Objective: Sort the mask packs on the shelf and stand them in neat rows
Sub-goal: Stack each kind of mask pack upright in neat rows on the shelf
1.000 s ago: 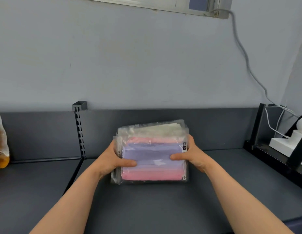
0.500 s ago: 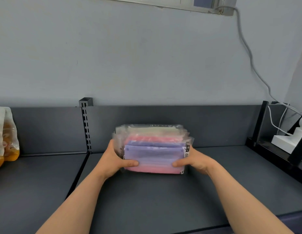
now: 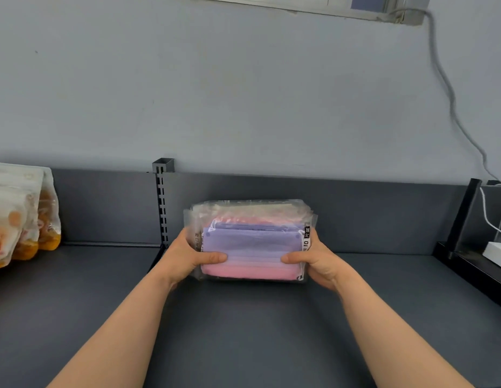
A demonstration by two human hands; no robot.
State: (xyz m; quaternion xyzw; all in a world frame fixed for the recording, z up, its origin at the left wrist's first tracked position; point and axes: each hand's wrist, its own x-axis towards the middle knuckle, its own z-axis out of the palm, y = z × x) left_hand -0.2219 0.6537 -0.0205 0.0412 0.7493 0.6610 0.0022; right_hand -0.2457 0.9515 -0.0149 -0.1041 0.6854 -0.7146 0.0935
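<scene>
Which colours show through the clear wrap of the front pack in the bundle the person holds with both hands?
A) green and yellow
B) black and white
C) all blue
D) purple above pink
D: in the bundle of mask packs, gripped at its ends by the left hand and the right hand, the front pack shows purple masks above pink ones.

Left hand (image 3: 185, 257): we see it bare, with a short thumbnail.
Right hand (image 3: 320, 261): we see the same.
Left forearm (image 3: 117, 329): we see it unclothed.
Right forearm (image 3: 383, 326): likewise.
</scene>
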